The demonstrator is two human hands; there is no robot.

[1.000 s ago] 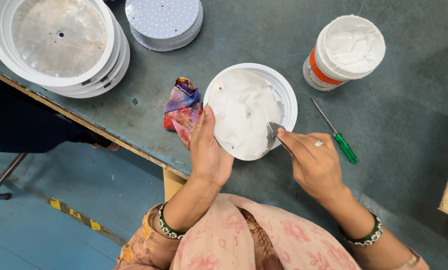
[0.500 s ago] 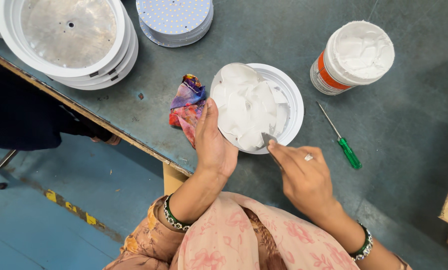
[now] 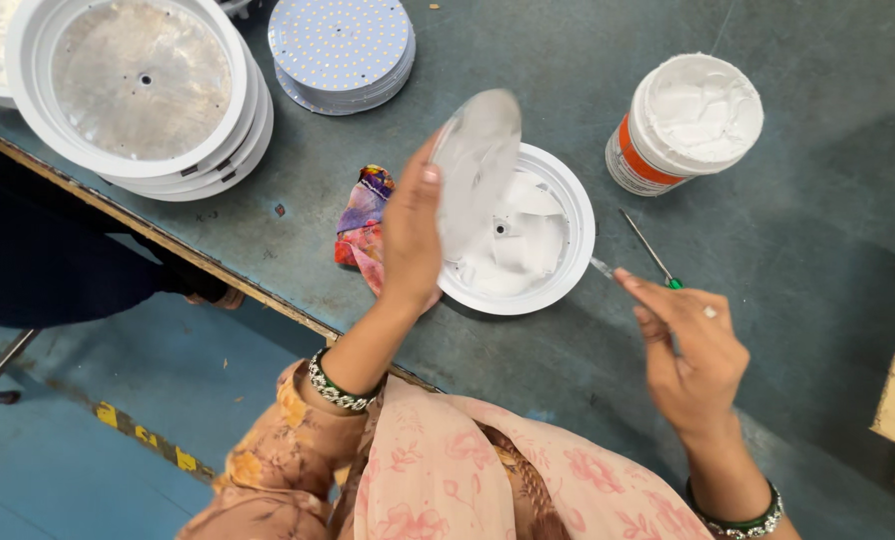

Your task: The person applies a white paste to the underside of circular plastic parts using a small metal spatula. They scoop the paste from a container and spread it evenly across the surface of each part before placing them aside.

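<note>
A: Disc's up now, isn't it? A moment back the round metal plate point(image 3: 476, 170) lay flat in the white round lamp housing point(image 3: 568, 225), under the spreading tool.

B: Yes. The left hand point(image 3: 411, 235) has tilted it on edge above the housing, fingers closed on its rim, wrist bent over the colourful rag point(image 3: 361, 225). White paste shows smeared inside, so spreading looks finished.

A: And the right hand point(image 3: 690, 345)?

B: Drawn back toward the bench's near edge, fingers pinched on a small metal blade point(image 3: 602, 267), beside the green-handled screwdriver point(image 3: 651, 250) and white paste tub point(image 3: 686, 122).
</note>
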